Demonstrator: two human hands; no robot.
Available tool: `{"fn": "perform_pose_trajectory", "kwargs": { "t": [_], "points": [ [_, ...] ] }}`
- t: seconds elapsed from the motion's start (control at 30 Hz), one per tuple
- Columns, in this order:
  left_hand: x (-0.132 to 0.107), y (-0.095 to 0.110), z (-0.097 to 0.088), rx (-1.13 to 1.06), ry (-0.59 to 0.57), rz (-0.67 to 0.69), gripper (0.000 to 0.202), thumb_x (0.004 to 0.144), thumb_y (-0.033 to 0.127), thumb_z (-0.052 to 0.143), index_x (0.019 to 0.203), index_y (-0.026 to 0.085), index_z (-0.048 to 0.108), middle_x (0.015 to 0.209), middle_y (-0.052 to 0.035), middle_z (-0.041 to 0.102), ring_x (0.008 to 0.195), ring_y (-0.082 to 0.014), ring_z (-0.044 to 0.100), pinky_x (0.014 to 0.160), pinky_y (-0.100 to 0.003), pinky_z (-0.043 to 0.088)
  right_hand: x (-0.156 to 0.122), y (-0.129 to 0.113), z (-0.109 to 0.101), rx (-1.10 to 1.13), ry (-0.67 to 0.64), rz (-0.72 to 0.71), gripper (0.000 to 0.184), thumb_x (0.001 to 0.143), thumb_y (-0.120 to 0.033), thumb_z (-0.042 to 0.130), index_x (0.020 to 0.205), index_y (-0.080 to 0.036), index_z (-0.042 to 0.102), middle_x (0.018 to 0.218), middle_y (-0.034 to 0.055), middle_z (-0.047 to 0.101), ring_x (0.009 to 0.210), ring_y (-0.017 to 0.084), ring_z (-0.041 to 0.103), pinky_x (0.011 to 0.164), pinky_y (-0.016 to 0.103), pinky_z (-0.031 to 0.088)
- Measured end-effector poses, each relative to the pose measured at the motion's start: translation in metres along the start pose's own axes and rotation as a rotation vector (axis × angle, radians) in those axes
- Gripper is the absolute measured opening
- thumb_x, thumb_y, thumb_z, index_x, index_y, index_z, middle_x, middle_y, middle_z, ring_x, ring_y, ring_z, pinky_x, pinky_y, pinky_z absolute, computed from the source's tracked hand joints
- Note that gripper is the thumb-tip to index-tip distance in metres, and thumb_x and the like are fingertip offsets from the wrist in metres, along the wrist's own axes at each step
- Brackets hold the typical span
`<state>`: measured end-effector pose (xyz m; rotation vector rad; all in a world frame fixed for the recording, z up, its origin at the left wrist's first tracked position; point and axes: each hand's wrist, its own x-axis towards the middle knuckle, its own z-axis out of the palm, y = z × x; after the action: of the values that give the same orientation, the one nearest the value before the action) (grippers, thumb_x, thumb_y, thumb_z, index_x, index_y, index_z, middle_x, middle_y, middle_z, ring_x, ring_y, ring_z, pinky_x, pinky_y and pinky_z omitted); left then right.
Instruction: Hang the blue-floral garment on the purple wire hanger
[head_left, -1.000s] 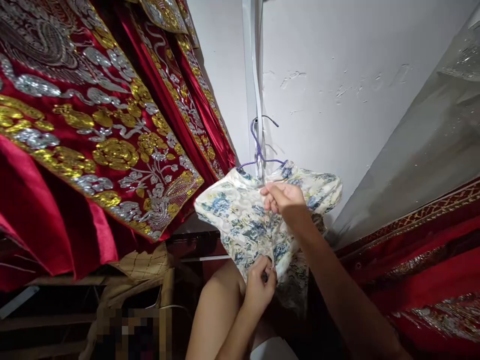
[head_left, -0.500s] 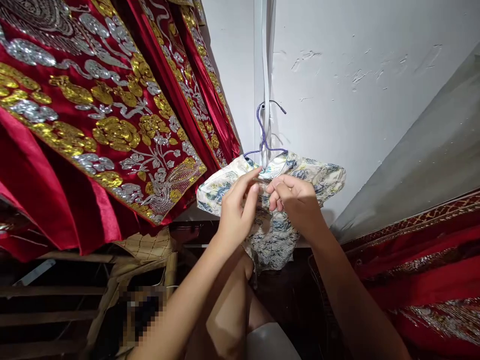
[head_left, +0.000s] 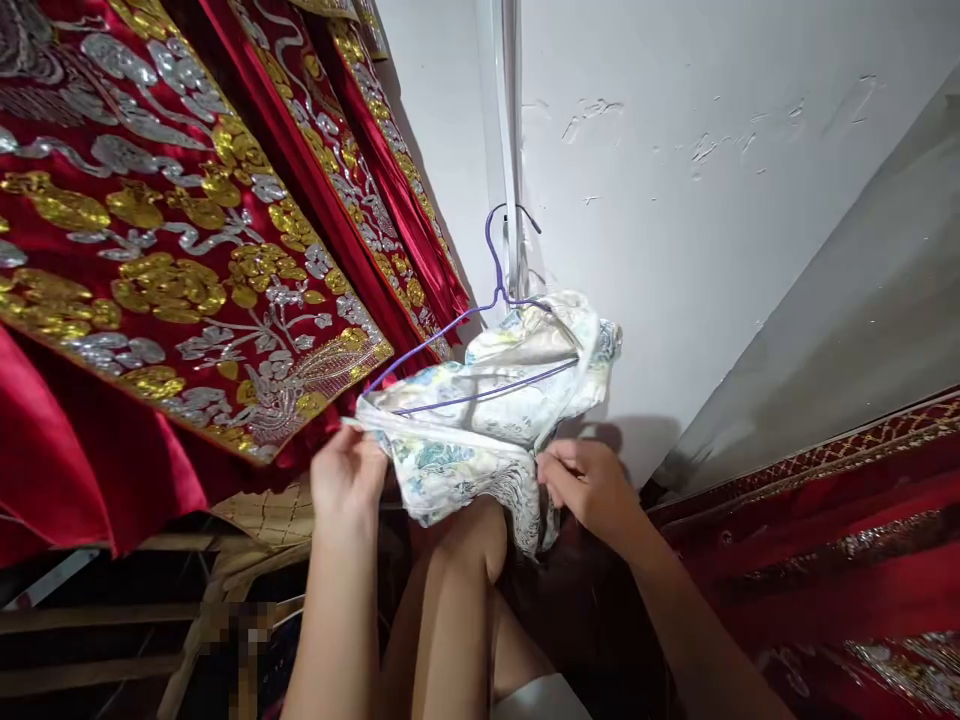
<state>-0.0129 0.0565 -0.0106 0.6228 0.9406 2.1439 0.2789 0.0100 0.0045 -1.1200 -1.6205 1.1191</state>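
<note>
A pale floral blouse [head_left: 457, 465] with blue and yellow print hangs partly off a purple wire hanger [head_left: 491, 290]. The hanger's left arm and part of its bottom bar show through the widened neck opening. At the left shoulder of the blouse, my left hand [head_left: 349, 465] pinches the edge of the cloth near the hanger's end. My right hand [head_left: 581, 480] is closed on the front edge of the blouse, lower and to the right. The blouse's right shoulder still lies over the hanger's right side.
Red drapes [head_left: 172, 250] with gold and silver sequin embroidery hang at the left. Behind the hanger runs a white strip [head_left: 510, 130] along a pale wall [head_left: 637, 220]. A wooden slatted frame [head_left: 97, 620] stands lower left; red embroidered cloth [head_left: 825, 560] lies lower right.
Both hands have moved apart and down, pulling the blouse's front open. Its left shoulder has come off the hanger, baring the purple wire. The camera view has shifted slightly.
</note>
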Motion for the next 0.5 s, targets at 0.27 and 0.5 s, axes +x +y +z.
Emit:
{"fn": "perform_pose_trajectory", "kwargs": {
  "t": [0.27, 0.5],
  "points": [
    [-0.084, -0.052, 0.016, -0.117, 0.042, -0.636, 0.016, 0.092, 0.008, 0.047, 0.081, 0.013, 0.058, 0.082, -0.0060, 0.060, 0.075, -0.0121, 0.063, 0.075, -0.023, 0.056, -0.032, 0.045, 0.026, 0.124, -0.133, 0.257, 0.030, 0.087, -0.029, 0.050, 0.059, -0.020, 0.055, 0.041, -0.0053, 0.044, 0.041, 0.010, 0.036, 0.049, 0.025, 0.031],
    [-0.137, -0.005, 0.044, 0.170, -0.720, -0.317, 0.028, 0.091, 0.047, 0.064, 0.083, 0.020, 0.059, 0.093, -0.0071, 0.058, 0.083, -0.0209, 0.059, 0.076, -0.034, 0.053, -0.024, 0.051, 0.026, 0.094, -0.096, 0.070, 0.043, 0.098, -0.057, 0.048, 0.082, -0.023, 0.067, 0.090, 0.0072, 0.070, 0.092, 0.023, 0.063, 0.085, 0.033, 0.050]
  ]
}}
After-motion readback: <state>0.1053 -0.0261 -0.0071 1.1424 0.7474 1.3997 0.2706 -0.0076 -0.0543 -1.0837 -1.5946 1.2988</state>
